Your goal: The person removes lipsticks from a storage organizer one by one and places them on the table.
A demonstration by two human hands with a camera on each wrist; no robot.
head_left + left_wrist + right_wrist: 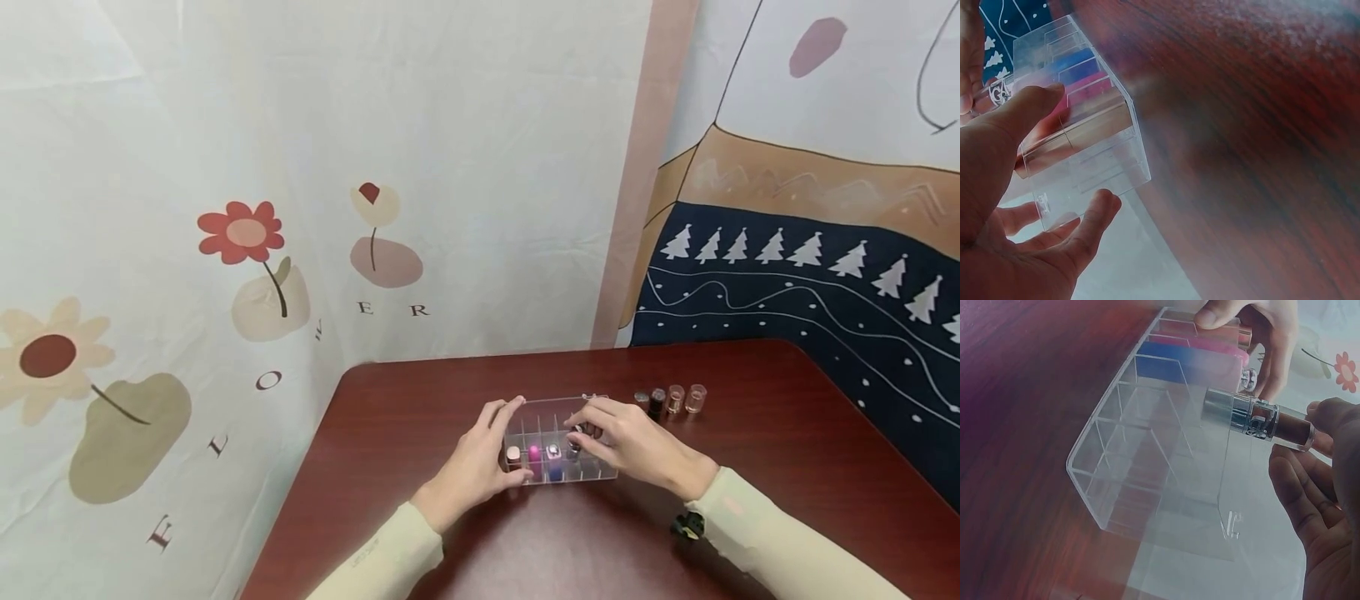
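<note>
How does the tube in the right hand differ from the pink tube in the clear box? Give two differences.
The held tube has a silvery end and a clear end; the pink tube has a rounded pink top. The right hand pinches the held tube, while the pink tube sits ungripped in the clear box. Both are longer than wide.

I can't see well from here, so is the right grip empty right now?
No, the right grip pinches a small tube, its silver end toward the clear box.
</note>
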